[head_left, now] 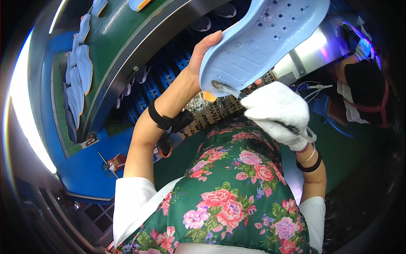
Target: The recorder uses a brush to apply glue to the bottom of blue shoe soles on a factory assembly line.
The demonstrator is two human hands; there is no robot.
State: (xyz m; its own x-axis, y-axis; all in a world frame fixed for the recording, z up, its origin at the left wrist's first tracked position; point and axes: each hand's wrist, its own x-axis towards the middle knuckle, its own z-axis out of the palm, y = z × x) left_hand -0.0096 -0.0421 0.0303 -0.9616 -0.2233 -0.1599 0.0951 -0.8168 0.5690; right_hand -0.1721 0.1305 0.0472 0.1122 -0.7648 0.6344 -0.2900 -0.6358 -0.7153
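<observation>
My bare left hand (205, 51) grips a large light blue shoe sole (253, 46) by its edge, with the inner face tilted toward me. Small round holes dot the far, wider part of the sole; the near end is rounded. A white knitted glove covers my right hand (277, 112), which is closed around a brush whose handle is mostly hidden in the glove. The brush tip (223, 86) touches the inside of the sole's rounded end. Under that end, a bit of orange shows from the sole's underside.
Several blue soles with orange edges (84, 70) lie on a green belt (116, 25) at the left, bordered by a metal rail (139, 44). Beneath it, shoe uppers (203, 24) sit on a dark lower conveyor. A co-worker (366, 84) is at the right. Printed cardboard (218, 114) stands below the sole.
</observation>
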